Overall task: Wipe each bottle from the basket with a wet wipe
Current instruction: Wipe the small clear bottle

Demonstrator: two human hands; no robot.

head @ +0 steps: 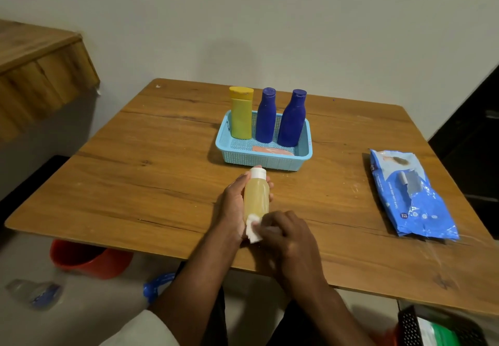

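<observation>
Near the worktop's front edge, our left hand holds a clear bottle of yellowish liquid, white cap pointing away, fingers curled round it. Our right hand pinches a white wipe against the bottle's base. Behind, a blue basket holds one yellow bottle and two dark blue bottles upright, labels not visible. The blue wipes pack lies by the right edge; only "12" is legible.

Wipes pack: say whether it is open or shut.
Cannot tell: the blue wipes pack lies flat on the table; its flap is blurred.
</observation>
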